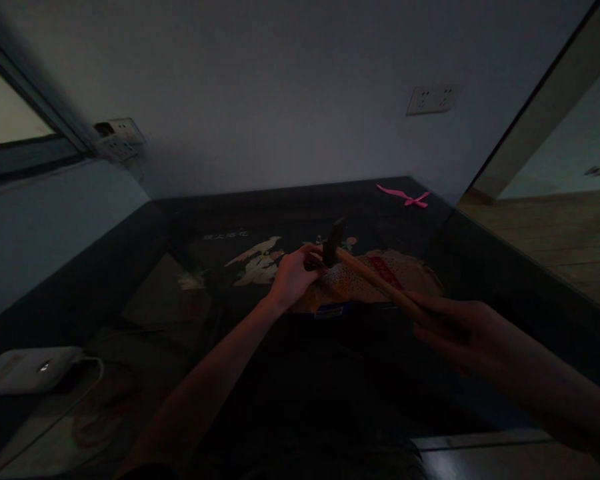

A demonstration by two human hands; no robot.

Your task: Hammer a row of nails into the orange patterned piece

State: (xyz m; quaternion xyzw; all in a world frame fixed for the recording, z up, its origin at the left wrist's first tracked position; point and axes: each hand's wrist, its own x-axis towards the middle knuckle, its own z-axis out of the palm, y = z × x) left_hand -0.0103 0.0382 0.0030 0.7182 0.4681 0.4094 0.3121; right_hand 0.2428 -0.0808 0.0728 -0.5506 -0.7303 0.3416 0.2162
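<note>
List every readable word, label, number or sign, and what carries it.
White Chinese characters on the glossy black tabletop: "上" and "花" look readable; others are blurred.
Red band on the flat, speckled tan package: too blurred to read.
Blue and white label at the package's near edge: too small.
White rectangular device: faint marking, unreadable.

A hand could pass between the hammer (371,275) and the pink ribbon (409,200) behind; the left hand (295,273) and speckled packet (344,285) block the middle, a white power bank (30,370) the near left.
</note>
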